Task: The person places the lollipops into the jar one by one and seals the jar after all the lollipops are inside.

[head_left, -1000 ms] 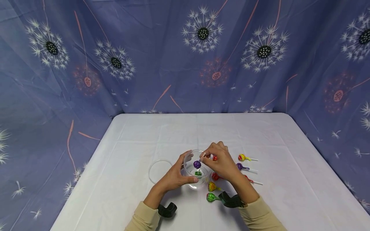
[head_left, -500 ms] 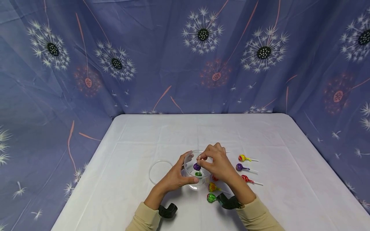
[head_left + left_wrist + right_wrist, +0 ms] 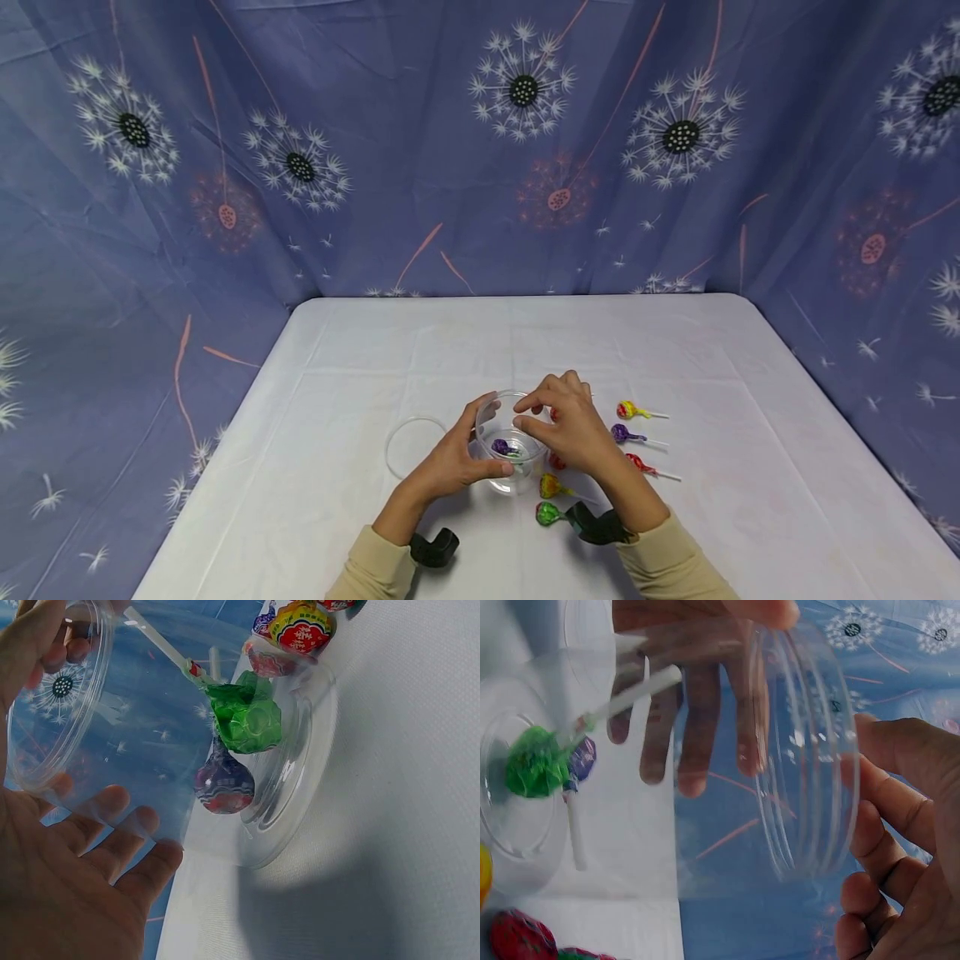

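My left hand point(image 3: 453, 462) holds a clear plastic jar point(image 3: 528, 454), thumb on the near side and fingers round the far side. Inside, near the bottom, lie a purple lollipop point(image 3: 225, 784) and a green lollipop point(image 3: 247, 716), their white sticks pointing different ways. My right hand point(image 3: 566, 425) is at the jar's mouth, thumb and forefinger apart with nothing between them. In the right wrist view, its fingers point(image 3: 892, 802) are loosely bent beside the jar's rim.
A clear round lid point(image 3: 387, 454) lies left of the jar. Yellow point(image 3: 626, 409), purple point(image 3: 621, 433) and red point(image 3: 637, 462) lollipops lie to the right. Orange-yellow point(image 3: 551, 485) and green point(image 3: 548, 512) ones lie nearer; other red ones are partly hidden by the right hand.
The right hand lowered the purple lollipop into the jar and let it go; it now lies at the bottom beside the green one. The left hand kept its hold.
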`<action>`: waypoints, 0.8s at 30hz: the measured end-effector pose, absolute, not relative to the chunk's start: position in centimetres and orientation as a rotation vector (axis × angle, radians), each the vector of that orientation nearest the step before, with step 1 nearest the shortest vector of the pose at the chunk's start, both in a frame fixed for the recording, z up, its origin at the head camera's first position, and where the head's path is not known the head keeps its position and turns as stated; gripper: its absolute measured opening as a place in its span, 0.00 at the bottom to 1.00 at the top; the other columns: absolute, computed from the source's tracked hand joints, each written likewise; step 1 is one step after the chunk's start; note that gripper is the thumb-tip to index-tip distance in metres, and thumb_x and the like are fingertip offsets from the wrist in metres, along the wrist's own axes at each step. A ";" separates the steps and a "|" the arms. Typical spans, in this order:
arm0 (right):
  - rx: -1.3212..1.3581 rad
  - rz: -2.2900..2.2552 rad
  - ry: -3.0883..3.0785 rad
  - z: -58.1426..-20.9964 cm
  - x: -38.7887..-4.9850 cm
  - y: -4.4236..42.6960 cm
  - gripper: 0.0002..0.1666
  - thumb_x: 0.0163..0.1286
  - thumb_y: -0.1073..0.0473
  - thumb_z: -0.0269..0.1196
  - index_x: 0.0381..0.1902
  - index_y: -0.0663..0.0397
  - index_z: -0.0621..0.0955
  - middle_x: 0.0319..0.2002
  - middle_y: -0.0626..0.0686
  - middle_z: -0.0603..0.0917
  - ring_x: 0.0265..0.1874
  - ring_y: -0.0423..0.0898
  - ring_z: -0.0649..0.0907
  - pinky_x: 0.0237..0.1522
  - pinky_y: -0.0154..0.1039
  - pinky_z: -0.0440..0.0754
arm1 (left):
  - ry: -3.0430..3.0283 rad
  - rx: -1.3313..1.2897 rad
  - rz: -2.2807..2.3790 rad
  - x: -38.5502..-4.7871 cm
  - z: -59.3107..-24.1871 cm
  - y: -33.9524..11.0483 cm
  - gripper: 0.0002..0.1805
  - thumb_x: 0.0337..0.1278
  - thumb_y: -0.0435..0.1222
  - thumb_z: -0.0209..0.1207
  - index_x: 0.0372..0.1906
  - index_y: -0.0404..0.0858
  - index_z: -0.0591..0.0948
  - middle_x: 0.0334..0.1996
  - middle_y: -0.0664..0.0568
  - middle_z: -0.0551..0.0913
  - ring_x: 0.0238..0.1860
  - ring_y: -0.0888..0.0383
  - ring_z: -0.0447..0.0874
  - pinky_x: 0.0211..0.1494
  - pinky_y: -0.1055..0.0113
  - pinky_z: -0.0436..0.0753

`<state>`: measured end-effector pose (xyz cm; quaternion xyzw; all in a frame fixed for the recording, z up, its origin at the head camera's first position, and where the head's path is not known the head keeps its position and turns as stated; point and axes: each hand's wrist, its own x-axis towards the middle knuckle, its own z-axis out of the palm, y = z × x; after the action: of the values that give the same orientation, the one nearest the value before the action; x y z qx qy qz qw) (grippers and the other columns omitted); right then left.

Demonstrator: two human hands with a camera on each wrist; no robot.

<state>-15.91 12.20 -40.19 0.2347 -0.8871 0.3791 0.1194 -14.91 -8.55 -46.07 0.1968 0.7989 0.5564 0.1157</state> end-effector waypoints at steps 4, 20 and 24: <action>0.663 1.106 -2.581 -40.0 -15.8 13.1 0.09 0.53 0.58 0.72 0.33 0.41 0.86 0.27 0.42 0.76 0.35 0.40 0.66 0.40 0.41 0.59 | 2.346 0.565 1.628 -14.9 -46.1 -8.5 0.52 0.43 0.48 0.71 0.72 0.61 0.50 0.69 0.44 0.63 0.68 0.42 0.64 0.69 0.44 0.65; 0.485 1.141 -2.592 -39.9 -15.2 16.9 0.09 0.53 0.56 0.72 0.34 0.42 0.86 0.32 0.42 0.79 0.40 0.40 0.67 0.44 0.43 0.63 | 2.359 0.542 1.626 -15.0 -46.2 -8.4 0.53 0.42 0.44 0.72 0.71 0.61 0.52 0.69 0.45 0.63 0.68 0.40 0.64 0.69 0.43 0.65; 0.451 1.096 -2.594 -40.3 -14.9 17.8 0.10 0.53 0.58 0.72 0.35 0.42 0.86 0.32 0.41 0.80 0.39 0.38 0.67 0.42 0.41 0.63 | 2.362 0.549 1.628 -14.9 -46.3 -8.4 0.53 0.41 0.47 0.72 0.71 0.62 0.52 0.69 0.44 0.63 0.68 0.39 0.63 0.69 0.42 0.64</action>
<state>-14.91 17.78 -40.26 0.1564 -0.9001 0.3802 0.1442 -14.94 -8.42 -46.29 0.1869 0.8038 0.5539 0.1100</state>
